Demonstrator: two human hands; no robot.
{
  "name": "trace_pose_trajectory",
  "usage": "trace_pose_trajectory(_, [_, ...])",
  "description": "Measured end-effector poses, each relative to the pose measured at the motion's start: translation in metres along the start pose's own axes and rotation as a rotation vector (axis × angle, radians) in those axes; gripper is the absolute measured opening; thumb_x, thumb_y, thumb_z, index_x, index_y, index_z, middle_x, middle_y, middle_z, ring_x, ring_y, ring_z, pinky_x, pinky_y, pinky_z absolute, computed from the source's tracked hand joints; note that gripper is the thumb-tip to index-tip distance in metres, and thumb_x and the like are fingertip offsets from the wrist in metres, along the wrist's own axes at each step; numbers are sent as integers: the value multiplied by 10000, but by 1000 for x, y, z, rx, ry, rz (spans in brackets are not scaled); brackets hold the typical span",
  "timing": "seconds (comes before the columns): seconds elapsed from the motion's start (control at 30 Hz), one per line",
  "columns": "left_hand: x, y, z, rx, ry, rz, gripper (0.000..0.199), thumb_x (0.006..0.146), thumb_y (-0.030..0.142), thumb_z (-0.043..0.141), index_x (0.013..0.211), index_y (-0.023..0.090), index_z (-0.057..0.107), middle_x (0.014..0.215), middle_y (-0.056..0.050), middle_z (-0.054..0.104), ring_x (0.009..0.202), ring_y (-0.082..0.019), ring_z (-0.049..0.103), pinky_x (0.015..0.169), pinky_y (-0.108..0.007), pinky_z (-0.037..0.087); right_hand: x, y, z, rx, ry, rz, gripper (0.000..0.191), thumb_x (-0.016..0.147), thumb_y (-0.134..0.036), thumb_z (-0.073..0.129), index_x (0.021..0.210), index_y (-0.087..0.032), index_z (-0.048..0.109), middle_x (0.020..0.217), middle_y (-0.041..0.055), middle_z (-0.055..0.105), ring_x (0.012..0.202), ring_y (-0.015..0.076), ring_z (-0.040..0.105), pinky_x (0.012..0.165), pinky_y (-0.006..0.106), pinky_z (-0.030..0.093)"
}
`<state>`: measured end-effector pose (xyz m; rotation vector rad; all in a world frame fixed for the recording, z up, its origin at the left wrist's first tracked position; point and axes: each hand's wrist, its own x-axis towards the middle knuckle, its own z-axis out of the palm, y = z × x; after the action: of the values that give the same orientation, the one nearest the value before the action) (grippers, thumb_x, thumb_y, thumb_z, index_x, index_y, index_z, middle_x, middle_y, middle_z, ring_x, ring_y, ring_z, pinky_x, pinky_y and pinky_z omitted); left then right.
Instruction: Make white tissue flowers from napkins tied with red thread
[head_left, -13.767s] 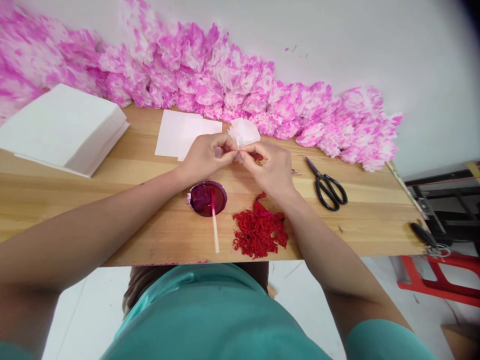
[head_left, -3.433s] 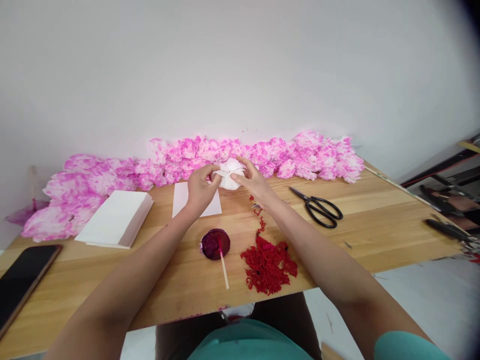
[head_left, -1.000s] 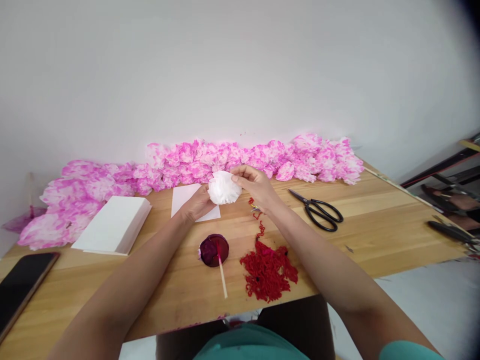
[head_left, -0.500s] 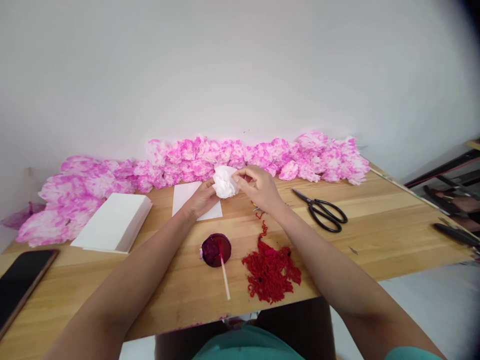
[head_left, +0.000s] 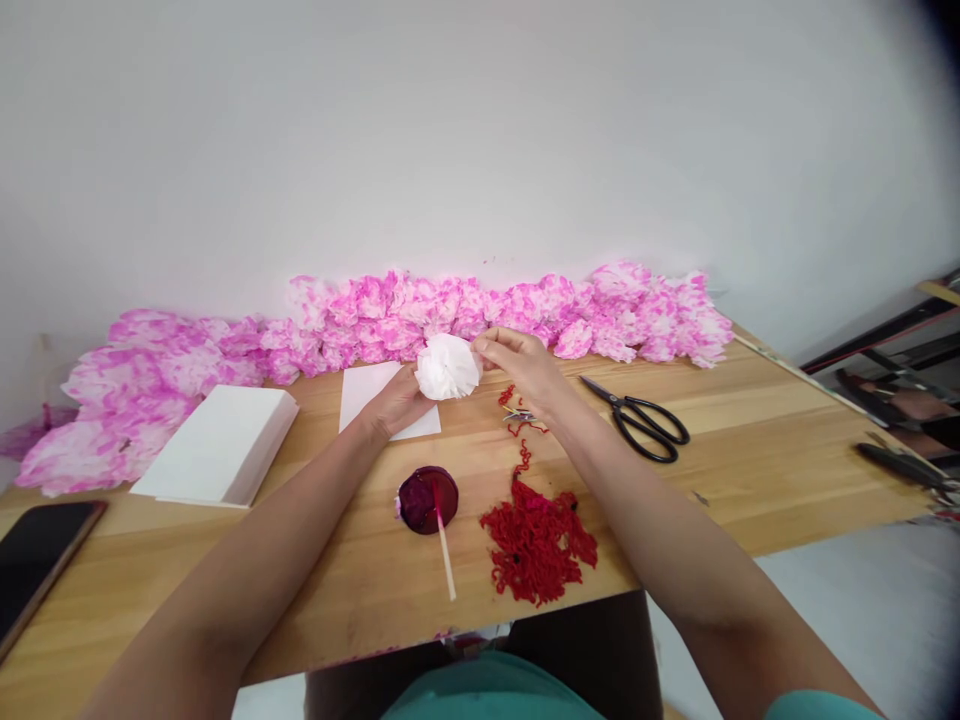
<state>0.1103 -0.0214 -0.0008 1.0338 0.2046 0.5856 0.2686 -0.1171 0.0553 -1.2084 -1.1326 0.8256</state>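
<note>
A round white paper flower [head_left: 448,368] with ruffled layers is held above the table, in front of the pink flowers. My left hand [head_left: 399,402] grips it from the left and below, its fingertips partly hidden behind the paper. At the flower's right edge, the thumb and fingers of my right hand [head_left: 523,365] are pinched together on the paper. Under the left hand lies a flat white paper sheet [head_left: 364,388]. A dish of dark magenta dye [head_left: 420,500] with a thin stick [head_left: 448,560] leaning in it sits nearer to me.
Pink-and-white paper flowers [head_left: 390,310] line the wall. A white paper stack [head_left: 217,440] and phone [head_left: 45,560] lie to the left. Red yarn pieces [head_left: 540,545], several thin ties [head_left: 519,414] and black-handled scissors [head_left: 645,425] lie to the right. Another black-handled tool [head_left: 896,465] is at the far right.
The white flower looks fuller and rounder and faces me more. My right fingers have shifted slightly outward along its right edge. The whole view has drifted a little.
</note>
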Motion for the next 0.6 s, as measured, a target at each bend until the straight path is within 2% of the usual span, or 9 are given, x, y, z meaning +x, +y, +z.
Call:
trace_pose_trajectory(0.1, [0,1,-2,-27,18,1,450,705,384,795,1085,164,697,1097,-100,696,1015,-243,627,854,-347,513,-1,-5,-1,-1,86,-40,185,787,-371,634,712,-203,625,665,-39,551,647,106,487,674,255,405])
trace_pose_trajectory(0.2, [0,-1,-7,-67,26,-3,452,722,380,783,1113,177,683,1126,-92,685,986,-228,628,793,-326,524,-2,-7,-3,-146,174,-145,166,815,-354,610,748,-205,639,729,-25,600,720,123,528,704,260,413])
trace_pose_trajectory(0.33, [0,0,-8,-98,7,-13,467,737,373,772,1149,177,669,1156,-96,675,1004,-230,624,799,-326,530,-4,-6,-1,-364,143,-218,191,864,-361,552,831,-203,655,834,0,666,770,145,571,727,281,425])
trace_pose_trajectory(0.47, [0,3,-2,-77,13,-3,402,721,359,787,1061,164,695,1075,-95,699,997,-238,627,781,-313,526,-6,-1,3,-554,101,-307,169,866,-347,561,836,-203,643,830,13,660,770,154,573,733,290,421])
trace_pose_trajectory(0.6, [-1,1,2,-55,20,-31,359,697,346,806,970,139,698,1017,-107,707,1020,-253,626,840,-340,515,-6,4,8,-692,94,-359,141,836,-333,596,806,-198,624,774,14,621,748,161,543,711,296,394])
